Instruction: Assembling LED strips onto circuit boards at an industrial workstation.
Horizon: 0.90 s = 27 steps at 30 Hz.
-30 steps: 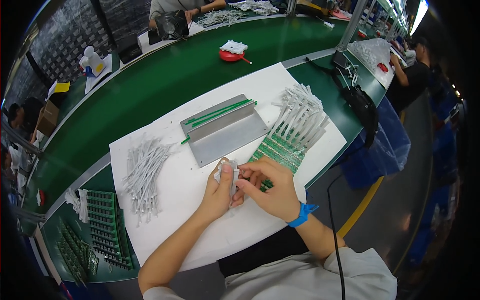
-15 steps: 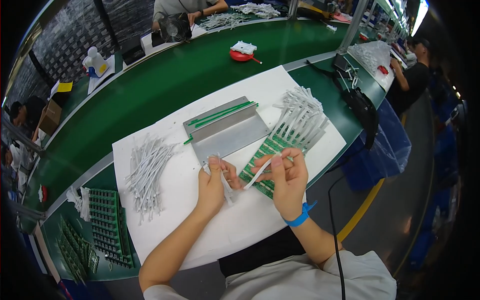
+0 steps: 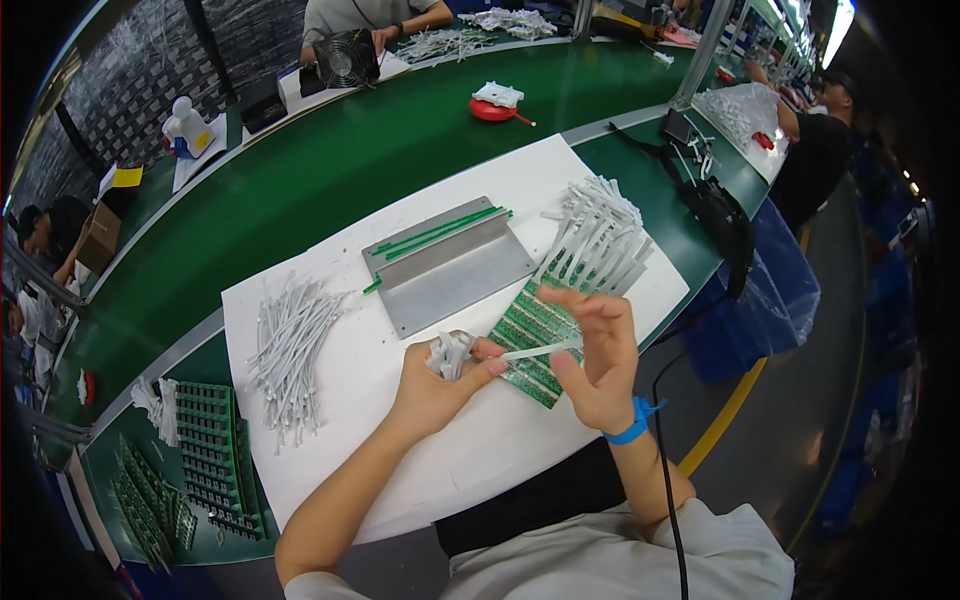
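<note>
My left hand is closed around a small bunch of white flat cables, with thumb and forefinger pinching one white cable strip. That strip stretches across to my right hand, its far end lying between the thumb and the raised fingers. The right hand's fingers are spread apart, and a blue band circles that wrist. Under and behind the strip lies a green circuit board panel, partly hidden by my right hand. White cables fan out over the panel's far end.
A grey metal angle fixture with green strips stands on the white board. Loose white cables lie at left, near stacked green panels. Beyond runs a green conveyor belt carrying a red round object. A black cord hangs at right.
My right hand has gone from a pinch on a white strip to spread fingers, moving slightly right. My left hand has turned and now pinches the strip, which lies more level.
</note>
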### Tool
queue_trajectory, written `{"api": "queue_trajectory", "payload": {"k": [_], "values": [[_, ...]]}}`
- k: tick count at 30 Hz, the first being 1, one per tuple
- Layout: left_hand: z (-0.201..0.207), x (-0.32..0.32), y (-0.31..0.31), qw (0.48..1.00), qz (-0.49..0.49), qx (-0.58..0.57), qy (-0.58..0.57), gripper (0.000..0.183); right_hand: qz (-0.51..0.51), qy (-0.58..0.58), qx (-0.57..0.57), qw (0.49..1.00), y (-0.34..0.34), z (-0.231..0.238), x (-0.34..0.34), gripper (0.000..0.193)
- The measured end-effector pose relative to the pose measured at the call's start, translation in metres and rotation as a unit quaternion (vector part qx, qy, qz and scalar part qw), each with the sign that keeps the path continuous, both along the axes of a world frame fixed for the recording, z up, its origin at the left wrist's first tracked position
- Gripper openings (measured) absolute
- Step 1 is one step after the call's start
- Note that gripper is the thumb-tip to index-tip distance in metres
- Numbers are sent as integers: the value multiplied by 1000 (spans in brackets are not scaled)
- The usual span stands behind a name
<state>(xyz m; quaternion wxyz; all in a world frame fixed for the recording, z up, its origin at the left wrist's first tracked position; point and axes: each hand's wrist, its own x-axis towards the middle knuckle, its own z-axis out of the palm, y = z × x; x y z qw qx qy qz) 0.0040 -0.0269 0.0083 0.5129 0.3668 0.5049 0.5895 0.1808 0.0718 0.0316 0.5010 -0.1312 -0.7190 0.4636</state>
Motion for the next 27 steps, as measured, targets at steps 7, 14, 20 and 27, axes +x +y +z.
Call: {"api": "queue_trajectory", "payload": {"k": [7,14,20,27], "values": [[-8,1,-1,965,47,130,221,14,-28,-315,235,919,8,20,8,24],[-6,6,3,971,84,108,197,26,28,-326,133,936,27,15,4,11],[-26,2,4,944,252,107,186,29,-35,-449,258,855,86,39,-4,10],[-34,-2,0,910,217,201,292,39,-15,-556,311,770,119,32,-13,12]]}}
